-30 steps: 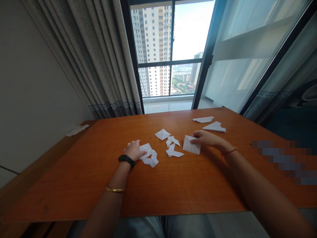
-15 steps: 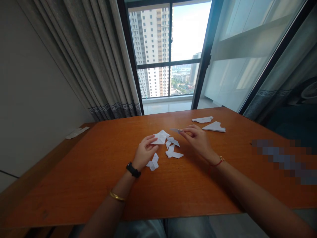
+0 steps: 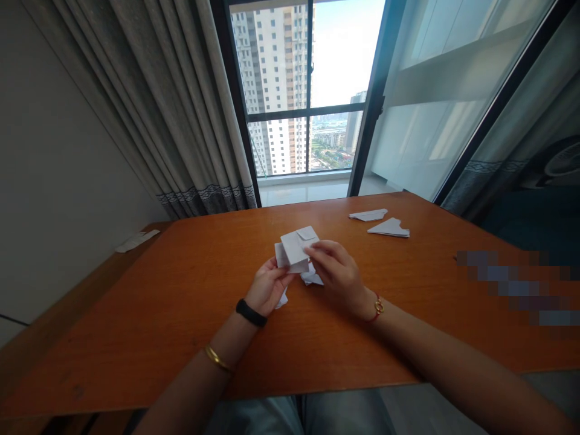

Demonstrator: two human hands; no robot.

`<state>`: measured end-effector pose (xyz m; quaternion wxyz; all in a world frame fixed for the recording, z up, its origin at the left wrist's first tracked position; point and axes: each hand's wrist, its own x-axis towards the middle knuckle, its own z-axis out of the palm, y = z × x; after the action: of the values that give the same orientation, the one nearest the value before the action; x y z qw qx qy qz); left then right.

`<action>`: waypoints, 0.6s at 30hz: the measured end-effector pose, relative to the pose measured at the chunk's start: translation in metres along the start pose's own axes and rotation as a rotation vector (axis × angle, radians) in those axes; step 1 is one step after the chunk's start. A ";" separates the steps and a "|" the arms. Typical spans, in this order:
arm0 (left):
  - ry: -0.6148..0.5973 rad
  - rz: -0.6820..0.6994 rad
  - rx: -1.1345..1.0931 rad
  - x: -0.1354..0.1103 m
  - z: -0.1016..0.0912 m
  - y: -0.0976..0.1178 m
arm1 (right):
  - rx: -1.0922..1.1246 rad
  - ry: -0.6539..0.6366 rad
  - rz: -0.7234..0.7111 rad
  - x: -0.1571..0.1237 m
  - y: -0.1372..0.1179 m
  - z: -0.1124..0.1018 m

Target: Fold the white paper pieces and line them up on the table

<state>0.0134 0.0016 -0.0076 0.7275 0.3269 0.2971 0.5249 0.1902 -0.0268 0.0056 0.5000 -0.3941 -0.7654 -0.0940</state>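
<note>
My left hand [image 3: 268, 287] and my right hand [image 3: 338, 277] meet over the middle of the orange wooden table [image 3: 181, 338]. Together they hold up folded white paper squares [image 3: 296, 248], stacked one on another and tilted towards me. The left fingers pinch the lower left edge; the right fingers grip the right side. More small folded white paper pieces [image 3: 313, 278] lie on the table under and between the hands, partly hidden. A black band and a gold bangle are on my left wrist, a red string on the right.
Two folded white paper shapes [image 3: 388, 228] lie at the far right of the table, near the window. A white paper strip [image 3: 133, 241] rests on the ledge at the left. Grey curtains and a tall window stand behind the table.
Both hands have come together at the table's middle and lifted paper squares off it; a second ago they lay apart, each on separate paper pieces.
</note>
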 end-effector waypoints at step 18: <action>0.363 0.128 -0.149 0.011 -0.012 0.012 | 0.058 -0.239 0.528 0.043 0.049 0.035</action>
<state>0.0002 0.0173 -0.0065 0.6494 0.1902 0.3623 0.6410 0.1920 0.0464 0.0129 0.4245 -0.5734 -0.6923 0.1084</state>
